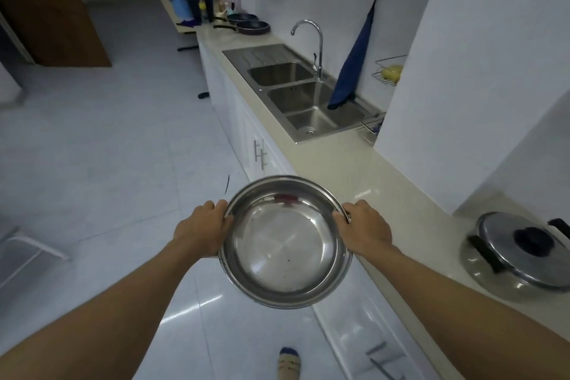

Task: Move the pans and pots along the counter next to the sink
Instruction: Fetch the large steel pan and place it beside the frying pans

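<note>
I hold a round, shiny steel basin (285,244) in the air, over the floor just off the counter's front edge. My left hand (203,228) grips its left rim and my right hand (364,228) grips its right rim. The basin is empty. At the right, a steel pot with a lid and black knob (521,251) sits on the beige counter (348,170). Two dark frying pans (251,26) rest on the counter at the far end, beyond the double steel sink (302,95).
A blue cloth (354,65) hangs over the sink's back edge beside the tap (311,43). A wire rack with a yellow sponge (390,71) is on the wall. Bottles and a dark box stand at the far end. A white wall block rises on the right. My foot (288,362) is below.
</note>
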